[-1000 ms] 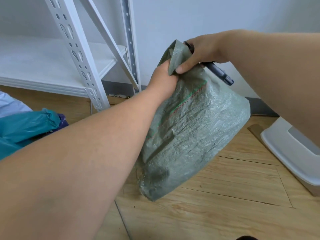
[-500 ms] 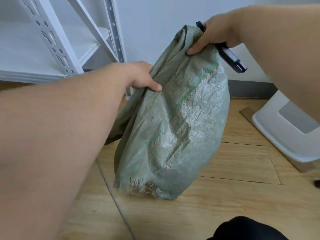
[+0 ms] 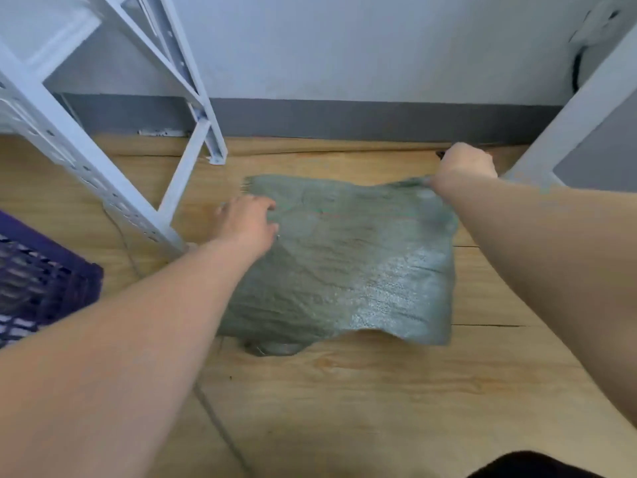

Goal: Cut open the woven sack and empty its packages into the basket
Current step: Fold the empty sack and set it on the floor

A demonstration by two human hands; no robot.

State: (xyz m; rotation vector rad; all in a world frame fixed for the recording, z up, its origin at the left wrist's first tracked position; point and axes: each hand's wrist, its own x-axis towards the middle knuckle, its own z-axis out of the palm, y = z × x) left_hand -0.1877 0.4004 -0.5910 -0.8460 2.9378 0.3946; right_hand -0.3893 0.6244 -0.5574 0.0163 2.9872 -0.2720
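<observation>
The sack point(image 3: 344, 267), upright half a second ago, now lies flat on the floor point(image 3: 344, 401) at mid-frame. My left hand point(image 3: 248, 222), fingers loosely spread, rests on its upper left corner. My right hand point(image 3: 463, 163) is curled at the upper right corner, gripping a dark tool point(image 3: 440, 154) whose tip just shows; whether it also pinches cloth I cannot tell. I judge the sack is laid out for cutting. Next: hold it taut and slice. The basket point(image 3: 44, 270) waits at left edge, with the rack leg point(image 3: 103, 188) between.
</observation>
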